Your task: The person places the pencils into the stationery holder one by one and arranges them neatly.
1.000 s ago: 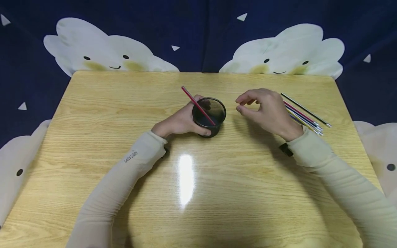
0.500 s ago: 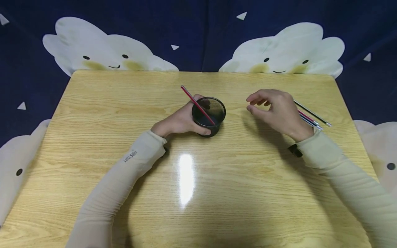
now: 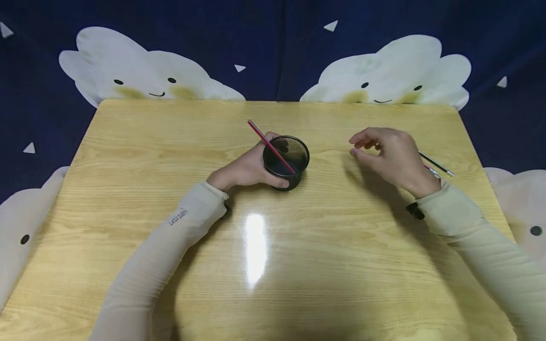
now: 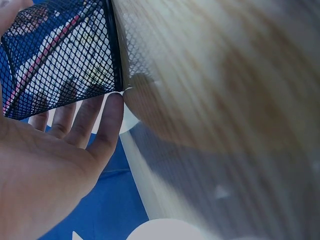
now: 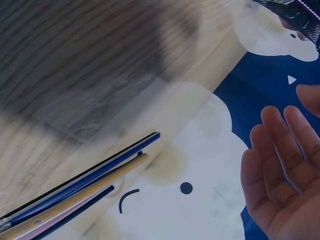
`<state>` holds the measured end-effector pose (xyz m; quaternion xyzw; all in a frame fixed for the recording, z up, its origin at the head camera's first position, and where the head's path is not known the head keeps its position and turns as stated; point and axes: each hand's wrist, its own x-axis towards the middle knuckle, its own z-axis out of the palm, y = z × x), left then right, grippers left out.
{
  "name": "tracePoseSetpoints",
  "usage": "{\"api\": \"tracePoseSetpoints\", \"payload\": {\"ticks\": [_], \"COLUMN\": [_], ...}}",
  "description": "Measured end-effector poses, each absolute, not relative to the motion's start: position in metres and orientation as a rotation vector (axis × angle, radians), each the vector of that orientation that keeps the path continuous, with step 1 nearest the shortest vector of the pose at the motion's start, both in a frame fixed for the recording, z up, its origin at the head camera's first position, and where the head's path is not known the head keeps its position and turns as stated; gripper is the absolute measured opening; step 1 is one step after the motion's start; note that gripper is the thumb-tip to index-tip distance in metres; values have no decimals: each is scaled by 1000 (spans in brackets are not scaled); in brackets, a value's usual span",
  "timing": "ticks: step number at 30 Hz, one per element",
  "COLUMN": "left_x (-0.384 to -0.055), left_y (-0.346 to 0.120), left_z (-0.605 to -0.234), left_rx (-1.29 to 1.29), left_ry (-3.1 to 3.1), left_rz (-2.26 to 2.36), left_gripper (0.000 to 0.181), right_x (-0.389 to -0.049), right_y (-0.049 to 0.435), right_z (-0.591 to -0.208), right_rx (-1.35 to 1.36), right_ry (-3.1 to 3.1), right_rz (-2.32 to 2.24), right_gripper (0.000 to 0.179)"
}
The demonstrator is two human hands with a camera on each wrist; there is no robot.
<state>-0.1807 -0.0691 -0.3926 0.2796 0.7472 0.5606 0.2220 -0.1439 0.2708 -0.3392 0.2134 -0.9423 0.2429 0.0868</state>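
Note:
A black mesh pen holder [image 3: 301,162] stands on the table with one red striped pencil [image 3: 264,138] leaning in it, its upper end poking out to the left. My left hand [image 3: 251,166] grips the holder from its left side, thumb in front and fingers behind; the left wrist view shows the fingers [image 4: 111,117] along the mesh near its base. Over the table to the right hovers my right hand [image 3: 392,156], fingers loosely bent, thumb apart from them, nothing between. Beneath and behind it lie several pencils [image 3: 441,166], partly hidden by hand and sleeve.
The loose pencils [image 5: 95,175] lie side by side in the right wrist view, striped in different colours. The wooden table [image 3: 324,265] ends at the back against a dark blue curtain [image 3: 273,38] with white clouds. A bright light reflection [image 3: 256,246] shows on the tabletop.
My right hand has moved to the right, away from the pen holder and over the loose pencils, covering more of them. The left hand, holder and red pencil stay in place.

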Motion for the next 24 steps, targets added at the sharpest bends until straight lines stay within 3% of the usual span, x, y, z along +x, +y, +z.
{"api": "tracePoseSetpoints", "payload": {"ticks": [24], "left_x": [-182], "left_y": [-70], "left_z": [-396], "left_rx": [777], "left_ry": [2065], "left_rz": [1555], "left_gripper": [101], "right_x": [-145], "right_y": [323], "right_z": [-353], "right_rx": [471], "right_ry": [-2899], "right_rz": [564], "right_gripper": [20]}}
